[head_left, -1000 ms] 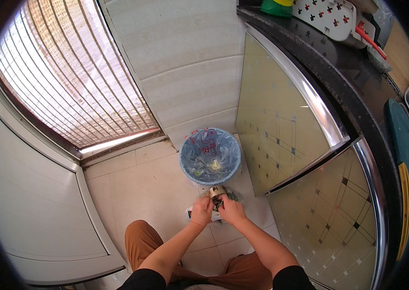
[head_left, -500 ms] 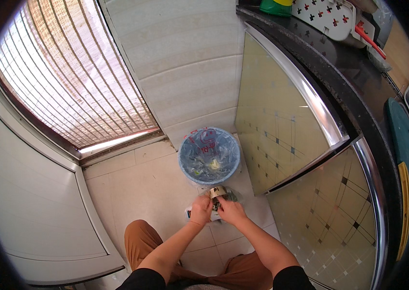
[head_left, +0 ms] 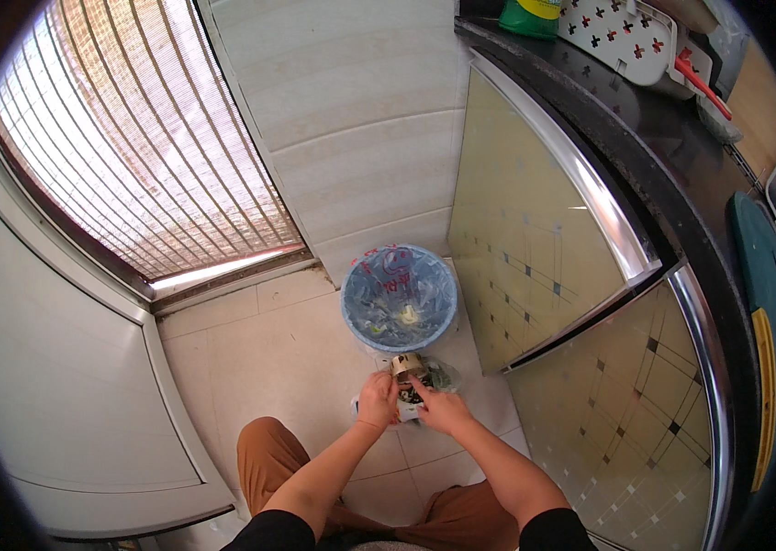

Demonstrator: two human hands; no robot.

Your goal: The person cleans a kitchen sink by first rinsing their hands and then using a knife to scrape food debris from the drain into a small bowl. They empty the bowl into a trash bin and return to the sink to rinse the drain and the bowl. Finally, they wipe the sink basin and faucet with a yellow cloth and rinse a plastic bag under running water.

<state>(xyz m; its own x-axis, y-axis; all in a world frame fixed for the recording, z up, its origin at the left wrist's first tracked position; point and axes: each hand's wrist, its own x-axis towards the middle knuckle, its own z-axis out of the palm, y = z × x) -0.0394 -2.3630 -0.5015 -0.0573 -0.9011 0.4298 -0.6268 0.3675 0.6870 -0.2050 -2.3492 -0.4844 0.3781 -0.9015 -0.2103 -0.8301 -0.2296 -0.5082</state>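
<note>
My left hand (head_left: 377, 399) is closed at the left side of a small shiny tan cup-shaped thing (head_left: 408, 365), which tilts so that its mouth faces me. My right hand (head_left: 444, 410) has its index finger stretched out to the cup's lower right rim, and I see nothing held in it. Below the cup, dark green and pale bits (head_left: 409, 393) lie on a crumpled clear plastic bag (head_left: 448, 375) on the floor. A white item lies partly hidden under my hands. The fingertips of my left hand are hard to make out.
Just beyond my hands stands a blue bin (head_left: 345, 308) with a clear liner and a few pale scraps inside. Cabinet doors (head_left: 535, 266) and a dark counter (head_left: 626, 138) rise on the right. A white door panel (head_left: 76, 367) stands left, beside a screened opening (head_left: 149, 147).
My right index finger has drawn back from inside the cup to its rim. The cup has tipped slightly and shifted a little left, uncovering more green bits below.
</note>
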